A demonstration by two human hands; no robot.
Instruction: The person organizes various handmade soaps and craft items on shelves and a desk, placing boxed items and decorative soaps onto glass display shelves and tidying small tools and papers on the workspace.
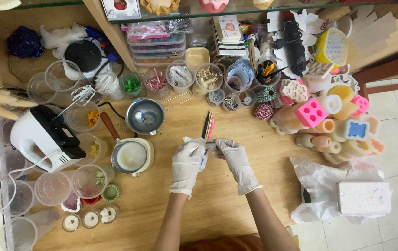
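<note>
**Inspector:** Both forearms enter from the bottom edge, in white gloves. Left hand (187,163) is curled around a small blue-and-white object (205,160), which sits between the two hands above the wooden table (217,209).

**Clerk:** And the other?

**Inspector:** Right hand (234,160) has its fingertips pressed together at the object's top end (what the object is, I cannot tell).

**Clerk:** Surroundings?

**Inspector:** Just beyond the hands lie thin coloured sticks (208,125). To the left, a small pan of white wax (130,155) with a wooden handle; past it a steel pot (145,116). Farther left lies a white hand mixer (41,135). Silicone moulds (329,123) are heaped at the right, clear cups (180,75) at the back.
</note>
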